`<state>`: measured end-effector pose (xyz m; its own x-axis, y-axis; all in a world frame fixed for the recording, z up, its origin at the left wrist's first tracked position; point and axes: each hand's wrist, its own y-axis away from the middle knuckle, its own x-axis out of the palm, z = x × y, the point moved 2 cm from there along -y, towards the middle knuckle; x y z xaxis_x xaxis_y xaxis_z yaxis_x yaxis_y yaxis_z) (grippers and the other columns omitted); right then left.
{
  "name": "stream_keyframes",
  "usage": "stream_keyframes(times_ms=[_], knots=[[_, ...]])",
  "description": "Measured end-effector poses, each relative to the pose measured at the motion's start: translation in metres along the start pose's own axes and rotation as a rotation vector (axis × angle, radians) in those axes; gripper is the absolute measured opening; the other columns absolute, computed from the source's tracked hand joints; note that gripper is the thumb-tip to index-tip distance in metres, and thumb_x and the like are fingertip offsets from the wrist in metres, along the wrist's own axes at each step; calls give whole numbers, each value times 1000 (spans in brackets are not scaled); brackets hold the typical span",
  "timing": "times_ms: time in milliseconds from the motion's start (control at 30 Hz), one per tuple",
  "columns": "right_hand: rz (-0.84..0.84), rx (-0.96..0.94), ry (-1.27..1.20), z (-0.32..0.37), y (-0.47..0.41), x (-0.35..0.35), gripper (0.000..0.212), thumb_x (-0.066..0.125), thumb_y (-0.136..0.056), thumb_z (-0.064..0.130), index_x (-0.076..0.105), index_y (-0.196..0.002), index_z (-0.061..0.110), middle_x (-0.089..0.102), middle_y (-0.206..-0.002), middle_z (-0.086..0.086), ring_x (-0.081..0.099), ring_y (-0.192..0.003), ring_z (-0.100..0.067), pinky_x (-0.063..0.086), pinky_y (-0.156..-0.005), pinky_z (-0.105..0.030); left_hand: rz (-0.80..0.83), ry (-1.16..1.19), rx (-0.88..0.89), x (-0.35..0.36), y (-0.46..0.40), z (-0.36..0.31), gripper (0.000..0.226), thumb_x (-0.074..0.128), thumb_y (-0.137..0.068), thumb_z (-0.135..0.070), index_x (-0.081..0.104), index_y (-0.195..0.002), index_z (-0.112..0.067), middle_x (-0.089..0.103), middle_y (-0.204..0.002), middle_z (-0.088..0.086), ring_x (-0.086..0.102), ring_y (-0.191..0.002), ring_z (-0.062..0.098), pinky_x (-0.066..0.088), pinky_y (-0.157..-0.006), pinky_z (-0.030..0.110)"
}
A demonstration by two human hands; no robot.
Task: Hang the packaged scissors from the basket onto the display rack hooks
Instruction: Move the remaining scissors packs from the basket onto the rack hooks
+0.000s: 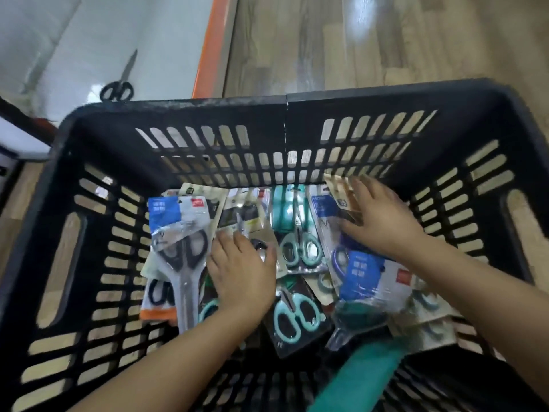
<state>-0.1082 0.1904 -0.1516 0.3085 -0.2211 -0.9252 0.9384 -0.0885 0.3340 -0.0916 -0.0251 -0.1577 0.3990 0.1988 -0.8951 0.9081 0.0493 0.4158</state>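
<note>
A black slotted plastic basket [285, 114] fills the view, with several packaged scissors lying in a heap on its bottom. A black-handled pair in a blue-topped pack [178, 242] lies at the left. Teal-handled pairs [300, 248] lie in the middle. A blue pack [368, 278] lies at the right. My left hand [240, 275] rests palm down on a pack in the middle, fingers bent over its edge. My right hand [383, 218] lies flat with spread fingers on packs at the back right. No display rack hooks are in view.
One loose pair of black-handled scissors [118, 84] lies on a pale surface beyond the basket at the upper left, bordered by an orange strip [208, 49]. Wooden floor [386, 40] shows behind the basket. A teal handle [356, 373] crosses the basket's near side.
</note>
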Motion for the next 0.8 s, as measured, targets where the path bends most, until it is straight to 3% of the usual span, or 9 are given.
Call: stream_keyframes(times_ms=[100,167,267,333,400,500,600,700,800], knots=[[34,-93,143,-2,-10,10,59,38,-97,35,13,-148,18,31,-146,-12,40,-126,-33,43,-94,-43,-40,-16,70,9,-3,-3,65,23,-97,-51,18,-147,-9,4,-158,12,0,-144,26,0,-115,45],[58,-109,264,4,-13,12,55,32,-99,25,9,-148,15,30,-146,-14,41,-126,-34,44,-90,-41,-58,-23,103,12,-6,-3,64,22,-97,-50,19,-147,-10,5,-158,11,-1,-145,25,-3,-115,44],[66,-143,385,17,-9,11,65,46,-94,18,7,-147,12,33,-143,-14,42,-125,-31,43,-80,-39,-44,-7,115,12,-11,-2,64,28,-96,-50,21,-145,-9,8,-157,11,1,-145,25,-1,-116,43],[74,-174,426,27,-2,11,76,59,-87,24,10,-145,14,39,-137,-10,45,-120,-29,37,-63,-37,-28,12,96,8,-13,-3,68,33,-94,-51,22,-144,-7,10,-157,13,6,-144,26,4,-115,41],[62,-225,427,35,3,12,75,59,-87,32,14,-145,17,43,-133,-6,48,-115,-28,38,-57,-37,-30,20,68,4,-18,-3,72,38,-90,-54,26,-142,-5,16,-155,15,15,-141,28,12,-112,41],[80,-308,354,42,9,8,66,47,-92,50,19,-145,22,47,-132,-6,49,-115,-27,46,-78,-36,-6,45,39,-1,-22,-2,76,44,-86,-57,29,-140,-5,28,-149,13,24,-137,28,18,-107,43],[167,-333,271,44,13,-1,67,44,-85,65,34,-140,28,55,-127,-1,54,-110,-22,46,-86,-35,3,54,54,-4,-21,-2,74,45,-85,-57,32,-138,-7,28,-149,10,25,-135,27,19,-105,42],[190,-285,103,34,7,-12,59,55,-87,51,39,-139,30,56,-126,3,54,-109,-17,44,-90,-33,17,58,57,-7,-20,-2,75,46,-85,-58,30,-138,-8,28,-148,11,25,-135,28,20,-105,43],[186,-286,120,22,2,-14,78,63,-82,49,24,-147,29,40,-142,2,41,-127,-19,39,-101,-35,61,73,34,-9,-23,-4,81,51,-81,-57,26,-140,-7,29,-146,12,24,-135,28,21,-103,43]])
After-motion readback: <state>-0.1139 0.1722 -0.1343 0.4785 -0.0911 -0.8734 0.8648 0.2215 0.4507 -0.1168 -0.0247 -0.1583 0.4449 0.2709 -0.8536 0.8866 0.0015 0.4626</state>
